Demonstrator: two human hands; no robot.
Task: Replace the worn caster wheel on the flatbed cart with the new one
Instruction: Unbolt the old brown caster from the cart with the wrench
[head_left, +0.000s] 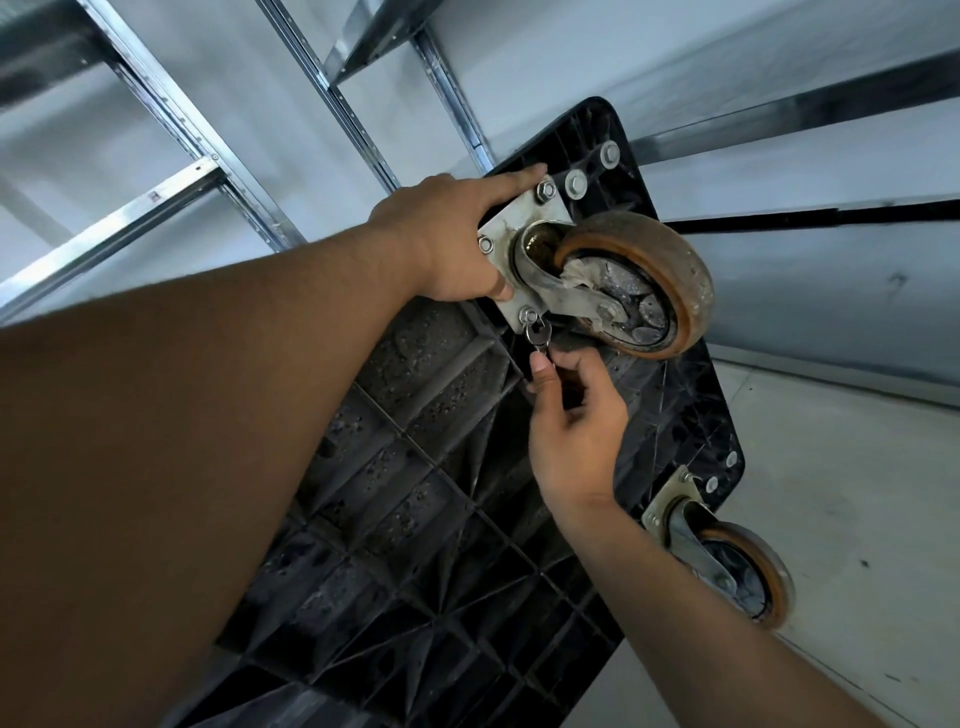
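Observation:
The black flatbed cart (415, 467) stands on edge with its ribbed underside facing me. A worn caster wheel (649, 280), orange-brown and dirty, is bolted to it by a grey mounting plate (524, 223). My left hand (447, 244) rests on the plate's left side, index finger stretched toward the top bolt (545, 190) and thumb against the lower edge. My right hand (571, 415) pinches a small metal tool (537, 336) whose tip sits at the plate's lower bolt (528, 315).
A second worn caster (727, 566) is bolted at the cart's lower right corner. Metal shelving uprights (208, 140) stand behind the cart at left and centre. Pale wall and concrete floor (831, 467) lie to the right.

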